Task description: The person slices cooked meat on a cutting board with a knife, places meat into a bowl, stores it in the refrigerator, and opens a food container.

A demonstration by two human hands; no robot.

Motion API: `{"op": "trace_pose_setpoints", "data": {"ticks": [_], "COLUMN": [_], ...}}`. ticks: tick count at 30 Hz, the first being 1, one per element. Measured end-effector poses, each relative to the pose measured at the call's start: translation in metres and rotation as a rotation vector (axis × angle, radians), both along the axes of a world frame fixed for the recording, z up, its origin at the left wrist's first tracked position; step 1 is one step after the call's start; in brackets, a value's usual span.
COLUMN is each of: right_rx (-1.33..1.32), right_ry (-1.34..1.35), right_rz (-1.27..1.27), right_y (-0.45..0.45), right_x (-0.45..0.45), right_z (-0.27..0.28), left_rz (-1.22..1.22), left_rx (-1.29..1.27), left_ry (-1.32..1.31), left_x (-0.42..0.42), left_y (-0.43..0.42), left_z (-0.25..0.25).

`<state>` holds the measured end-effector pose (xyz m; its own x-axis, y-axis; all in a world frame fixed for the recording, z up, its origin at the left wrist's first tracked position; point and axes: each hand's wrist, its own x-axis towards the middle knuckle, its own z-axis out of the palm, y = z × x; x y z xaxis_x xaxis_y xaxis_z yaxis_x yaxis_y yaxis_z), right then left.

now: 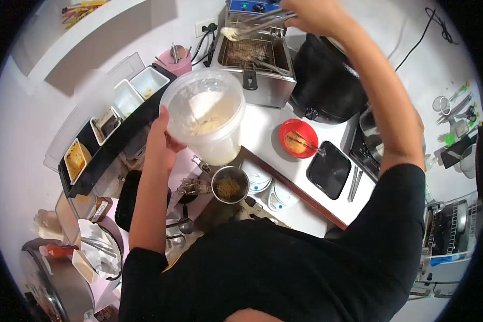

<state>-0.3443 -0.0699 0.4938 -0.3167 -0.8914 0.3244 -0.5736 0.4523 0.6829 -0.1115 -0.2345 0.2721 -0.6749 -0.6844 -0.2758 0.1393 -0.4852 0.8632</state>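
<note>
My left hand (166, 140) grips the side of a clear plastic tub (225, 137), tilted so that its inside shows. White flour (206, 104) with some lumps lies in the tub. High up over the deep fryer (268, 88), my right hand (316, 16) is closed around metal tongs (260, 24). At the tips of the tongs is a pale, flour-coated piece (231, 34), its kind unclear. Below it, a wire basket (241, 53) sits in the fryer, with a second metal utensil (271, 66) lying across it.
A red bowl (284, 131) with yellowish contents and tongs stands beside a black tray (316, 174). A large black cooker (324, 80) is right of the fryer. Topping containers (123, 96) line the left. A metal strainer or pot (229, 185) sits below the tub.
</note>
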Motion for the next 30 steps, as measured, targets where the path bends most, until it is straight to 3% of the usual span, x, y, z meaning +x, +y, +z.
{"op": "trace_pose_setpoints", "data": {"ticks": [1, 3, 6, 9, 12, 17, 18, 19, 22, 26, 30], "right_rx": [0.039, 0.047, 0.142, 0.248, 0.214, 0.056, -0.008, -0.096, -0.224, -0.094, 0.162], "right_ry": [0.026, -0.05, -0.092, -0.155, -0.168, -0.04, -0.15, -0.078, -0.218, -0.417, -0.298], "right_rz": [-0.071, 0.142, 0.034, -0.074, -0.025, 0.057, 0.02, 0.255, 0.202, 0.355, 0.345], "right_y": [-0.015, -0.036, -0.072, -0.091, -0.099, -0.077, -0.068, -0.052, -0.018, -0.015, -0.067], "right_x": [-0.02, -0.081, -0.122, -0.127, -0.132, -0.103, -0.087, -0.088, 0.031, 0.085, 0.105], "right_z": [-0.014, -0.06, -0.106, -0.127, -0.126, -0.061, -0.041, -0.033, 0.007, -0.011, -0.073], "left_rz": [0.005, -0.012, 0.07, 0.136, 0.169, 0.249, 0.234, 0.219, 0.226, 0.157, 0.196], "left_rx": [-0.005, -0.04, -0.031, -0.038, -0.061, -0.012, -0.016, -0.022, -0.017, -0.049, -0.074], "left_ry": [0.002, -0.007, -0.033, -0.062, -0.056, -0.095, -0.075, -0.056, -0.074, -0.069, -0.072], "left_x": [0.004, 0.015, 0.022, 0.023, 0.024, 0.017, 0.016, 0.018, 0.023, 0.039, 0.047], "left_y": [-0.003, -0.015, -0.016, -0.009, -0.011, -0.015, -0.017, -0.019, -0.025, -0.043, -0.049], "left_z": [-0.005, -0.024, -0.033, -0.032, -0.039, -0.038, -0.04, -0.042, -0.042, -0.045, -0.04]}}
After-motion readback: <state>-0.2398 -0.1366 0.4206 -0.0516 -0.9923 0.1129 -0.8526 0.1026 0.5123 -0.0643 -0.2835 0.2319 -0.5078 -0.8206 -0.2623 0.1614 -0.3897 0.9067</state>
